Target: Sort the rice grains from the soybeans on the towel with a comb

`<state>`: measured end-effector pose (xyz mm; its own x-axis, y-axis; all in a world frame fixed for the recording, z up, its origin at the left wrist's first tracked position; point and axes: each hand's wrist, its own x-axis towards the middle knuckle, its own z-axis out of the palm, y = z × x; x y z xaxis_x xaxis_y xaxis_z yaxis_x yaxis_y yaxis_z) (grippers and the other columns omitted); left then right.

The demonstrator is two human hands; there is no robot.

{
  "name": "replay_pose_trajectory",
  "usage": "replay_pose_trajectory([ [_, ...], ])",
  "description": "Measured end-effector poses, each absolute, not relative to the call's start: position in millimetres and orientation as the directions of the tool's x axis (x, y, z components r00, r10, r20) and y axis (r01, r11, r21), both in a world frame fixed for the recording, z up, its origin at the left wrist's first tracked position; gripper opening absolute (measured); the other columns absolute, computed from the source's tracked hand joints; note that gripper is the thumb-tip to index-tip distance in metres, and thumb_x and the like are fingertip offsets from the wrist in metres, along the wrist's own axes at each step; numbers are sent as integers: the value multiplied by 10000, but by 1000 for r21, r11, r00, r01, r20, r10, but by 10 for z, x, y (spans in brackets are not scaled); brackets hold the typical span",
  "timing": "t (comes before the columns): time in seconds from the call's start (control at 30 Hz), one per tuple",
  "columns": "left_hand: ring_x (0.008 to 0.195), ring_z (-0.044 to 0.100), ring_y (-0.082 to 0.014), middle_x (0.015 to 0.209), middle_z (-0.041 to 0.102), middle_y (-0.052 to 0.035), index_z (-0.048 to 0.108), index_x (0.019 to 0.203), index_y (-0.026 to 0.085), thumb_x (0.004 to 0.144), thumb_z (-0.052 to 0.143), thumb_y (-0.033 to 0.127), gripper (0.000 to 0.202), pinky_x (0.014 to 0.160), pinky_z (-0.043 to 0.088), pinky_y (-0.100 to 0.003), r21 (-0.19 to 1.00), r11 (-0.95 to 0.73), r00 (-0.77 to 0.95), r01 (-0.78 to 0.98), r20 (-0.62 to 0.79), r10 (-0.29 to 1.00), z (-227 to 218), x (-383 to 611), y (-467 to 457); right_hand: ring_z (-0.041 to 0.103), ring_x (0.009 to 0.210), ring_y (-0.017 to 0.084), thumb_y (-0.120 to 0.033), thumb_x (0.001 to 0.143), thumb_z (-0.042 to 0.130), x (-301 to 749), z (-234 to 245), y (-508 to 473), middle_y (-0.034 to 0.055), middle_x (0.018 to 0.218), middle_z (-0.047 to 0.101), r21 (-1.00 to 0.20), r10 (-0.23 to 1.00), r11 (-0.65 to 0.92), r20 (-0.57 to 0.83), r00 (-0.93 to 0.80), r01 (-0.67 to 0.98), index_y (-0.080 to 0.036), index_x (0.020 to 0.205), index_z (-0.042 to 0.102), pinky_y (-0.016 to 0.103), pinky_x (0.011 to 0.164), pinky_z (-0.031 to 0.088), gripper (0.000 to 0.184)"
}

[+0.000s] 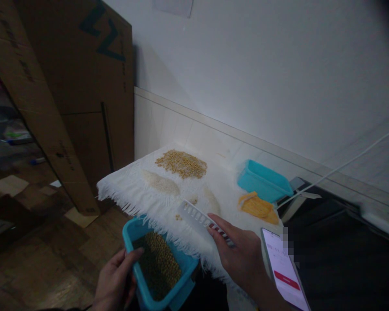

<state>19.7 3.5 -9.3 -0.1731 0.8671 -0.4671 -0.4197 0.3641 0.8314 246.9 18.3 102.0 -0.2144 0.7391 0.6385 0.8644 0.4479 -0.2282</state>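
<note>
My left hand [116, 276] grips the left rim of a turquoise plastic bin [189, 276], thumb over the edge. Yellow soybeans [165, 259] and small dark green grains [149, 276] lie inside it. The bin sits below the fringed edge of a white cloth [123, 185]. Over that cloth, my right hand [240, 250] holds a flat, light grey slotted plastic strip [194, 216], its far end near a few loose beans [178, 217]. A soybean pile [181, 164] is spread farther back, with a pile of pale rice-like grains [162, 183] in front and a smaller pale patch [212, 201] to the right.
A second turquoise bin [264, 179] stands at the cloth's right, beside a crumpled yellow cloth [259, 207]. A lit phone [283, 272] lies by my right forearm. A white cable [340, 164] crosses the right side. A tall cardboard box [81, 86] stands left, against the wall.
</note>
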Motion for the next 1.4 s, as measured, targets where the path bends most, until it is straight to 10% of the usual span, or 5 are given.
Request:
replay_pose_trajectory([
  [1.0,244,293,-35,315,389,95,551,531,187,557,746,519,386,247,195,-139,840,368,-194,-399,-469,862,-63,183,40,687,844,129,-23,823,475,2376,807,26,72,997,717,-147,615,682,646,-453,716,-121,1198,553,227,728,566,396],
  [1.4,261,291,-37,325,392,102,558,565,181,601,734,486,353,269,202,-143,839,356,-174,-411,-455,873,-74,185,46,706,676,119,-70,851,478,2250,804,-149,33,845,751,78,458,674,736,-499,734,-125,1022,642,203,578,551,243],
])
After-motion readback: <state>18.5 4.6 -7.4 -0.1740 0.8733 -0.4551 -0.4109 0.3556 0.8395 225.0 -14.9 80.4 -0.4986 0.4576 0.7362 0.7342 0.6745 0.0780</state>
